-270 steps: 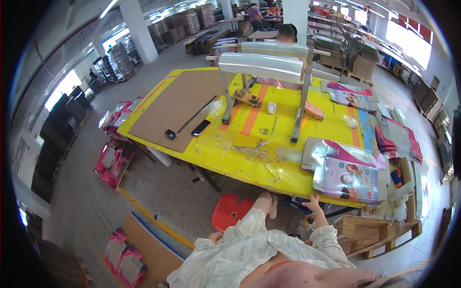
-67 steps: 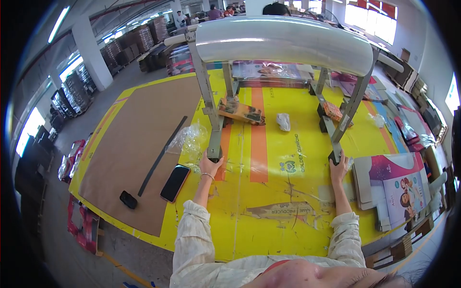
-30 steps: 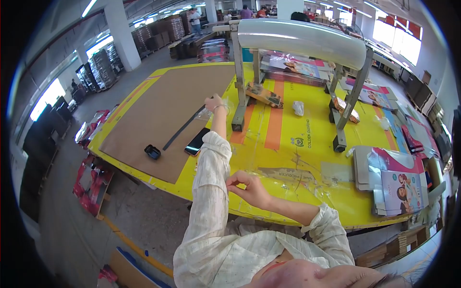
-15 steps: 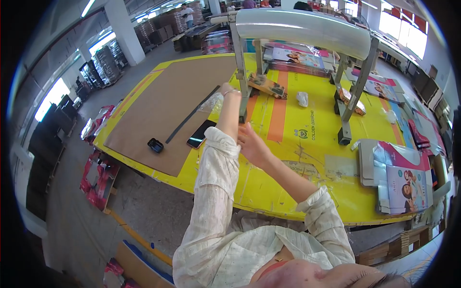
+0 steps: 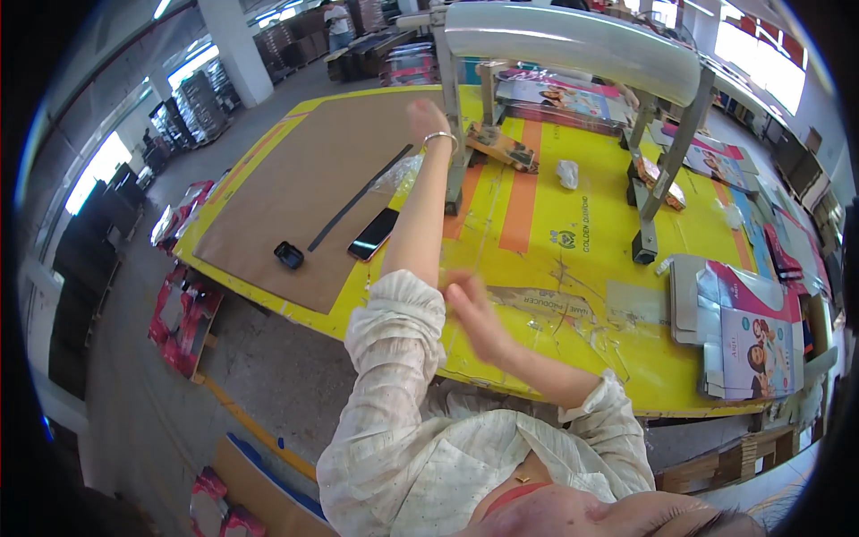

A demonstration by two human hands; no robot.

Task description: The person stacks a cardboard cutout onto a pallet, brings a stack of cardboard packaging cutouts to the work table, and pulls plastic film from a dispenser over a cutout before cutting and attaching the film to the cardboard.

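Yellow table (image 5: 608, 242) below both hands. Brown sheet (image 5: 304, 188) on it, mostly to the left of the left hand. Metal stand (image 5: 676, 161): its near left upright runs just right of the left hand; carries a clear film roll (image 5: 573, 49), above and right of that hand. Flat printed boxes (image 5: 747, 331) well to the right of the right hand. Left sleeve (image 5: 389, 349), bunched near the elbow, just beside the right fingertips; contact unclear. Right hand (image 5: 479, 318): blurred, fingers loosely extended, part-spread. Left hand (image 5: 429, 121): raised, blurred; finger spread and any hold cannot be told. Crumpled plastic (image 5: 394, 176) nearer the viewer than the left hand. Phone (image 5: 373, 234) between the two hands' levels, left of the forearm. Bracelet (image 5: 440, 136) around left wrist.
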